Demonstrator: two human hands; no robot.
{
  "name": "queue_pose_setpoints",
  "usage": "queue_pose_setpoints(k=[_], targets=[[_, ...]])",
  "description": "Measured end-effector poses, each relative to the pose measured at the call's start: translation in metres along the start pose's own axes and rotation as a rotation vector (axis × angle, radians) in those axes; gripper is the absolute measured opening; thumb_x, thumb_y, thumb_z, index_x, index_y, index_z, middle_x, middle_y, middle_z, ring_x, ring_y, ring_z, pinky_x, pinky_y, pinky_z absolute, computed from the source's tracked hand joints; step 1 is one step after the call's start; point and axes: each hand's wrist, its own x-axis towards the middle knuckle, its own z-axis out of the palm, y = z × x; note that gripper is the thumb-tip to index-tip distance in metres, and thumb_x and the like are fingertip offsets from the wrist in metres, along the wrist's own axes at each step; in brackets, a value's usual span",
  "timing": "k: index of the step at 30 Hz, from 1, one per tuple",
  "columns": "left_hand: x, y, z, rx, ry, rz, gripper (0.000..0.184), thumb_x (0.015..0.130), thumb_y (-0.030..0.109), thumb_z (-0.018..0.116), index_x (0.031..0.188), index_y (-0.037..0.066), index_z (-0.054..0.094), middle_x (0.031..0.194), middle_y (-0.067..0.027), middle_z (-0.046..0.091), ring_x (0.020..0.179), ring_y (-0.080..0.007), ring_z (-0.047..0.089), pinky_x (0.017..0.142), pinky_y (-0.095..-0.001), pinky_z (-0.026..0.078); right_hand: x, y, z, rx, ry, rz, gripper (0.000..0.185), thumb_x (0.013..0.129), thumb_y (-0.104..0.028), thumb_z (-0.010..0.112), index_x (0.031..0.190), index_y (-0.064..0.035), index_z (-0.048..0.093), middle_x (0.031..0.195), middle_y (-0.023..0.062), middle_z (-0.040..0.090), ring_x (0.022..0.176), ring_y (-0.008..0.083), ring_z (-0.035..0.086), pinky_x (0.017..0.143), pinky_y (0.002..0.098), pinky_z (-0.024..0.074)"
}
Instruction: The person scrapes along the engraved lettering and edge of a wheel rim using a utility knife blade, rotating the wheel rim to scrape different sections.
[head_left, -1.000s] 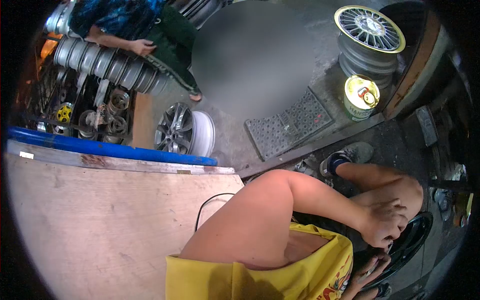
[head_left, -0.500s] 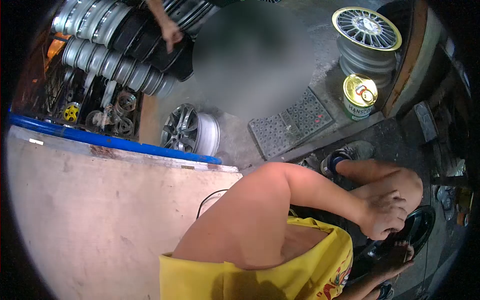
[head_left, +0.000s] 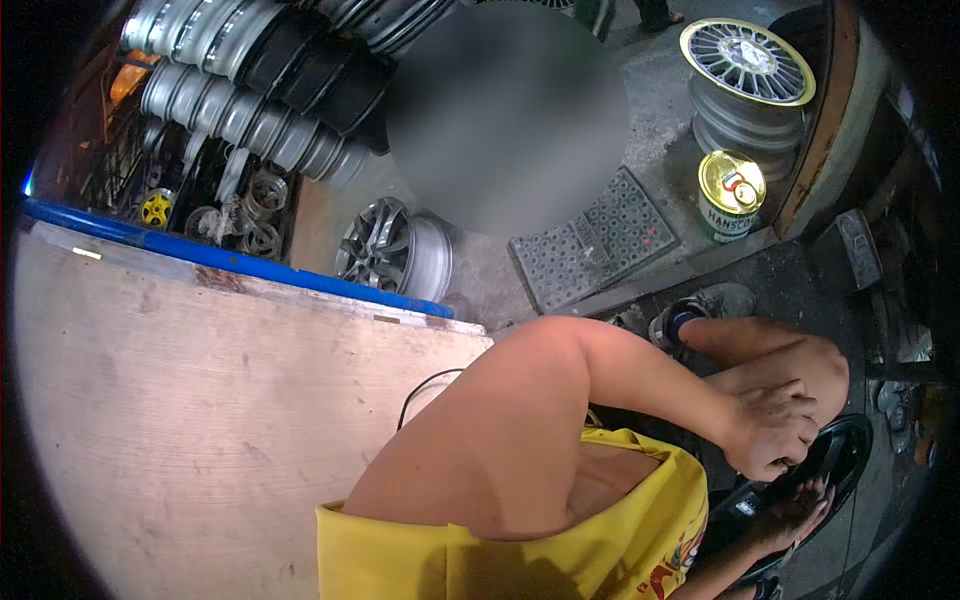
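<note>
My left hand (head_left: 775,430) is closed in a fist close to my bent knee, above a glossy black wheel rim (head_left: 857,450). Whatever its curled fingers hold, if anything, is hidden. Lower down, my right hand (head_left: 800,512) lies over the rim with its fingers stretched out and seems to touch its surface. The rim stands or leans low in front of my legs; my arms and yellow shirt (head_left: 520,560) cover part of it.
A pale board (head_left: 230,400) with a blue pipe (head_left: 230,258) along its edge lies at left. Beyond are stacked rims (head_left: 240,105), a grey-spoked wheel (head_left: 425,255), a perforated mat (head_left: 595,240), a Hansco can (head_left: 730,195) and a gold-edged wheel (head_left: 748,62). A blurred patch hides the upper middle.
The view has shifted slightly. My right hand has spread its fingers further over the rim; my left fist stays put. Another person's hand at the stacked rims has gone, and a foot shows at the top.
</note>
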Motion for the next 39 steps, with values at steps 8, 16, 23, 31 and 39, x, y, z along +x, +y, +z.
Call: queue_pose_setpoints(k=[8, 16, 23, 31, 39], targets=[[-0.006, -0.003, 0.006, 0.002, 0.038, 0.020, 0.023, 0.075, 0.037, 0.077, 0.085, 0.016, 0.076, 0.105, -0.0020, 0.068, 0.117, -0.0289, 0.057, 0.100, -0.0535, 0.036, 0.023, 0.055, -0.038, -0.133, -0.279, -0.111, 0.055, 0.117, -0.032, 0.035, 0.164, -0.0037, 0.034, 0.163, 0.0121, 0.041, 0.150, 0.0243, 0.038, 0.127, 0.0403, 0.0262], [0.007, 0.003, -0.019, 0.085, -0.080, 0.028, 0.017, 0.074, 0.029, 0.080, 0.085, 0.018, 0.074, 0.104, -0.0007, 0.069, 0.104, -0.0279, 0.065, 0.090, -0.0502, 0.047, -0.025, -0.043, 0.048, 0.334, 0.112, 0.116, 0.031, 0.104, -0.019, 0.070, 0.128, -0.0006, 0.071, 0.106, 0.0058, 0.073, 0.091, 0.0144, 0.066, 0.082, 0.0294, 0.0544], [0.017, -0.004, -0.026, 0.008, -0.219, -0.010, 0.012, 0.072, 0.010, 0.077, 0.083, 0.012, 0.072, 0.098, -0.0038, 0.071, 0.096, -0.0291, 0.063, 0.092, -0.0445, 0.043, -0.023, -0.065, 0.061, 0.483, -0.041, 0.110, 0.024, 0.103, -0.014, 0.071, 0.121, 0.0021, 0.069, 0.106, 0.0124, 0.076, 0.092, 0.0160, 0.073, 0.083, 0.0309, 0.0618], [0.017, -0.004, -0.025, 0.068, -0.256, -0.006, 0.011, 0.074, 0.011, 0.077, 0.084, 0.012, 0.072, 0.101, -0.0043, 0.071, 0.098, -0.0288, 0.062, 0.092, -0.0429, 0.042, -0.021, -0.063, 0.071, 0.522, -0.214, 0.168, 0.020, 0.093, -0.008, 0.078, 0.108, -0.0001, 0.069, 0.089, 0.0064, 0.075, 0.079, 0.0118, 0.073, 0.072, 0.0268, 0.0580], [0.019, -0.002, -0.023, 0.076, -0.261, 0.000, 0.010, 0.076, 0.012, 0.076, 0.085, 0.010, 0.071, 0.101, -0.0054, 0.071, 0.096, -0.0293, 0.061, 0.092, -0.0431, 0.042, -0.031, -0.063, 0.082, 0.203, -0.090, -0.148, 0.021, 0.088, -0.018, 0.080, 0.096, -0.0008, 0.071, 0.080, 0.0098, 0.074, 0.071, 0.0183, 0.073, 0.067, 0.0336, 0.0556]])
